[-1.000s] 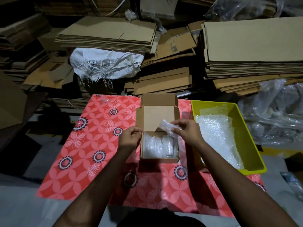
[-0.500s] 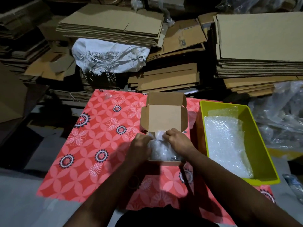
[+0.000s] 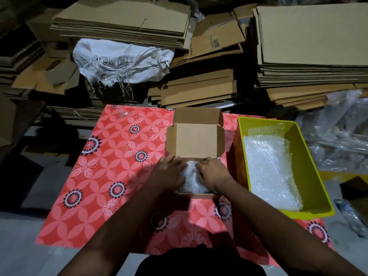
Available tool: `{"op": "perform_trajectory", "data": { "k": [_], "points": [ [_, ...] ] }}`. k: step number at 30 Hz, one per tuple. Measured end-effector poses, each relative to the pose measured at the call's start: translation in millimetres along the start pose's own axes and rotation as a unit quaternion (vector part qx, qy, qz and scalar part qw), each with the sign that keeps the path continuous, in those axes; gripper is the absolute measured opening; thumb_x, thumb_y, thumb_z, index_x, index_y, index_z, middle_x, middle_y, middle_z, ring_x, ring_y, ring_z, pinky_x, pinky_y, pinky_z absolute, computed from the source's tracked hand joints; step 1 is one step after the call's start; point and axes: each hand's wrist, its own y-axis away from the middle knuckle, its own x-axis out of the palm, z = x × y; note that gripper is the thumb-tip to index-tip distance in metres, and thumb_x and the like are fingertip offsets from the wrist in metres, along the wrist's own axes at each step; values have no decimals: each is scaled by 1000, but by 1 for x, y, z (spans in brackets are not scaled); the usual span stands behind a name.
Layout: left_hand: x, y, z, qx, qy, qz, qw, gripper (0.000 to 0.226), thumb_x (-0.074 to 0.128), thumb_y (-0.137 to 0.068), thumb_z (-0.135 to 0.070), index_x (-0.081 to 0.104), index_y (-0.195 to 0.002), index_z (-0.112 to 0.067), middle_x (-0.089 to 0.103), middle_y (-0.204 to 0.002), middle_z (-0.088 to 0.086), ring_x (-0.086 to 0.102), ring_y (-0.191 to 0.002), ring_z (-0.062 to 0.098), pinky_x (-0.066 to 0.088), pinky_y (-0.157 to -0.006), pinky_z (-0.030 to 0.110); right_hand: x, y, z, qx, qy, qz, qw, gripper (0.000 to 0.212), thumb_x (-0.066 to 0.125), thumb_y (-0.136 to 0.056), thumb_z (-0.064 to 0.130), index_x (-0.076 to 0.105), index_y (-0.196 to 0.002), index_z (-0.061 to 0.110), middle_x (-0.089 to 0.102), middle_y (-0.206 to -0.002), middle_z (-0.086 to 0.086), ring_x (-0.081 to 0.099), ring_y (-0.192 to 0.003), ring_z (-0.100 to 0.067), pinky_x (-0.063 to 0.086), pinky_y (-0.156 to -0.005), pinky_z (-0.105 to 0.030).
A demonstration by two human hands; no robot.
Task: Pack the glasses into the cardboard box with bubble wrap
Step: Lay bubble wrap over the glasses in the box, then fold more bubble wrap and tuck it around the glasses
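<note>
A small cardboard box (image 3: pixel 196 144), lid open, sits on a red floral cloth (image 3: pixel 111 156). Bubble wrap (image 3: pixel 190 179) fills it; the left hand (image 3: pixel 169 173) and right hand (image 3: pixel 214 173) press flat on it, fingers extended. A yellow tray (image 3: pixel 310 176) stands just right.

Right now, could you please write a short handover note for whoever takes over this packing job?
Left hand and right hand: both pressed flat on the clear bubble-wrapped bundle inside the small brown cardboard box.
Box sits on the red flowered mat, lid flap standing open.
Spare bubble wrap sheets lie in the yellow-green plastic bin, right of the box.
Done: wrapped contents are in the box.
Left: finish tucking, close the lid. The glasses themselves are hidden.
</note>
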Motion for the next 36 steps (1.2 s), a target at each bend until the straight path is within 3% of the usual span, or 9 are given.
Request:
{"op": "perform_trajectory", "data": {
  "k": [4,10,17,21,24,26,29,32,36],
  "points": [
    [5,-1,4,-46,35,28,998,52,49,-78,-56,68,-115,-24,62,-113,1,55,-99,27,48,-78,40,-1,12,-7,-7,27,-70,997,32,53,-83,35,65,-108,20,69,-101,1,53,-100,-21,40,-80,-37],
    [1,-4,-2,-64,71,36,995,56,52,-76,-55,62,-127,-34,55,-112,-2,49,-99,22,45,-78,37,3,13,-7,-11,55,16,998,61,29,-85,52,60,-127,23,66,-121,4,44,-115,-22,33,-89,-41],
    [-5,-8,-7,-71,36,39,996,42,53,-73,-55,66,-99,-26,52,-103,-2,51,-95,23,41,-75,37,-6,13,-3,24,47,53,997,55,42,-87,53,57,-132,24,63,-129,3,40,-123,-22,31,-96,-45],
    [-8,-3,-5,-77,82,25,993,35,59,-68,-40,65,-93,-18,55,-98,0,51,-85,22,46,-63,36,-36,28,-7,46,-29,-95,994,33,55,-84,34,67,-113,23,71,-105,2,49,-104,-20,42,-82,-38],
    [-8,3,-2,-80,140,5,987,45,58,-68,-29,67,-110,-17,58,-106,4,52,-89,22,51,-65,35,-59,60,-30,171,-153,-287,930,7,62,-83,18,67,-87,18,65,-81,0,52,-85,-21,42,-63,-33],
    [-14,7,-7,-114,170,-18,979,46,58,-72,-24,66,-116,-17,56,-110,4,52,-94,20,49,-70,30,-54,80,-63,299,-203,-310,879,8,59,-85,16,66,-87,17,65,-85,-4,57,-86,-25,41,-61,-32],
    [-23,8,-17,-150,201,-49,967,42,57,-74,-21,65,-115,-13,55,-110,4,52,-98,19,47,-73,29,-23,102,-113,438,-200,-113,869,32,61,-91,28,62,-118,9,63,-115,-18,61,-106,-38,49,-81,-39],
    [-26,11,-24,-164,218,-59,960,44,54,-72,-21,66,-113,-13,54,-109,4,53,-100,22,51,-76,33,1,120,-135,444,-149,121,875,54,66,-91,45,53,-125,6,61,-124,-19,58,-116,-37,48,-87,-36],
    [-28,16,-31,-161,204,-64,964,47,48,-73,-24,64,-116,-14,55,-112,4,55,-102,24,54,-76,35,14,123,-146,429,-136,83,889,11,66,-88,19,64,-96,11,66,-99,-15,66,-101,-35,46,-68,-27]
  ]
}}
